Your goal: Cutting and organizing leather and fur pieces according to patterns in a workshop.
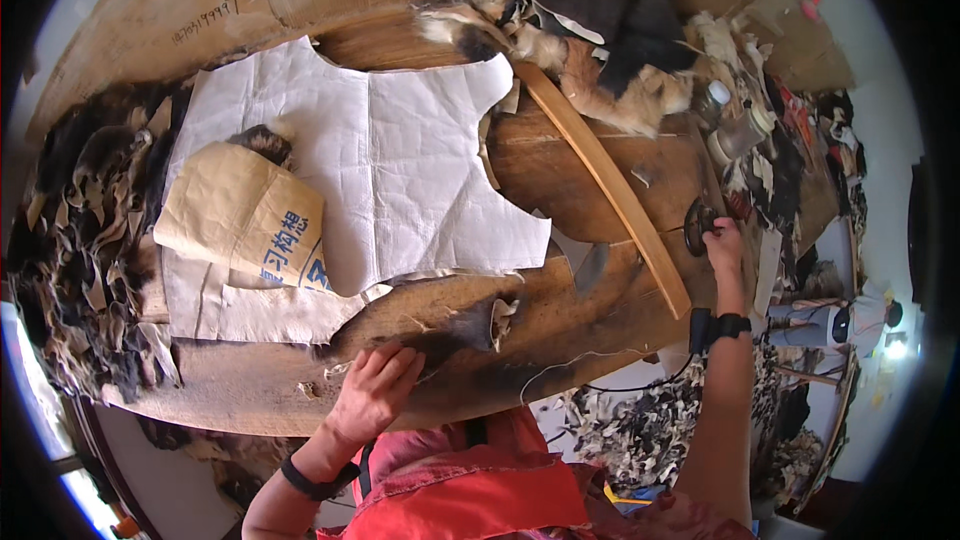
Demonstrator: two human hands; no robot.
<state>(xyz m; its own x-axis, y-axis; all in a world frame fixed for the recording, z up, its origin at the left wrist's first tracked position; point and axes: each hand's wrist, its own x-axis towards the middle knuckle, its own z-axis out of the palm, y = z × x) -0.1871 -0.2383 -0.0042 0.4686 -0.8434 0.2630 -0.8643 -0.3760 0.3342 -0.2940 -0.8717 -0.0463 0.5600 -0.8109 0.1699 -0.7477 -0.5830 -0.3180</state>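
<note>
My left hand is at the near edge of the wooden table, its fingers curled onto a dark fur scrap; the fingertips are partly hidden. Over at the right side, my right hand grips a black round object, too small and dark to name. A large white vest-shaped pattern sheet lies flat in front of me. On its left part rests a tan paper piece with blue print, a bit of dark fur at its top edge.
A long wooden ruler-like strip slants across the right of the table. Fur pieces are heaped at the far right, dark scraps at the left. Jars stand at the right edge; more scraps lie below.
</note>
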